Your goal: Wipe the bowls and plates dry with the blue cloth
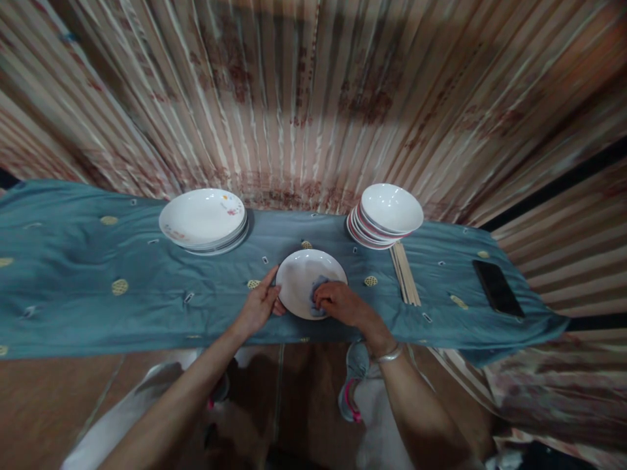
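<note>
A white bowl (298, 274) is at the front middle of the cloth-covered table, its inside facing up toward me. My left hand (259, 301) grips its left rim, the thumb on the edge and the fingers beneath. In my right hand (340, 302) is a bunched grey-blue cloth (318, 294), pressed against the inside of the bowl at its lower right. The fingers of that hand are curled round the cloth and hide part of it.
Stacked white plates (203, 215) stand at the back left, and stacked bowls (392, 207) at the back right. Chopsticks (405, 277) lie before the bowls. Farther right is a black phone (498, 287). Behind the table (73, 274) hangs a pleated curtain (294, 98).
</note>
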`<state>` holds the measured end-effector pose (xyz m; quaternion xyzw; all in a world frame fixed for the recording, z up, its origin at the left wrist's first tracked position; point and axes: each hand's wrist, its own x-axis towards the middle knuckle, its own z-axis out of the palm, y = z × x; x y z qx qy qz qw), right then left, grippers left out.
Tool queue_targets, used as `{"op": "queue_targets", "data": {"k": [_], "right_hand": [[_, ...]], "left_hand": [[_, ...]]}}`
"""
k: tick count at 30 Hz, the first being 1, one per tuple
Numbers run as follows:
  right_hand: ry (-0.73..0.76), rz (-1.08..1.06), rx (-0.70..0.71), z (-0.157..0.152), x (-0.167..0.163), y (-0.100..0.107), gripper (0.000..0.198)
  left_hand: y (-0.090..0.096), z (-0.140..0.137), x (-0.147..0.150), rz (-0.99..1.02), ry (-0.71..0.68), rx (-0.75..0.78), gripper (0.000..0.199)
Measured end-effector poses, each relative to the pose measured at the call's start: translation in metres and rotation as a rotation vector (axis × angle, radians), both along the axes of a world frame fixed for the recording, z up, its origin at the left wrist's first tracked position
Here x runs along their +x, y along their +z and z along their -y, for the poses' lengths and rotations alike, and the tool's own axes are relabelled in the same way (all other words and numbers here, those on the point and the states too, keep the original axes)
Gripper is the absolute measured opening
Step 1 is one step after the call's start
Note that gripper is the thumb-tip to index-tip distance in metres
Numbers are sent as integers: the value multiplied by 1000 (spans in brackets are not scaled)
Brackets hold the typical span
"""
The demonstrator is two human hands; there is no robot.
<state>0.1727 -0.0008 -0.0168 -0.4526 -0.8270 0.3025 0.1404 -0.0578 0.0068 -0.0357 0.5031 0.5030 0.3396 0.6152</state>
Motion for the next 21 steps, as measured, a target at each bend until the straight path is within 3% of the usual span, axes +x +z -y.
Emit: {"op": "queue_targets", "data": {"k": [6, 11, 15, 21], "right_hand": [[-120, 334, 87, 7, 2, 13, 25], [-200, 558, 185, 7, 1, 12, 27], [-265, 594, 277, 3, 4, 9, 28], [-297, 550, 306, -3, 6, 13, 29]], "left_hand": [[0, 0, -1, 5, 2, -5, 87], [-3, 0, -2, 23, 6, 7, 88], [-3, 0, -2, 36, 3, 11, 90], [-5, -1, -2, 31, -5, 5, 93]]}}
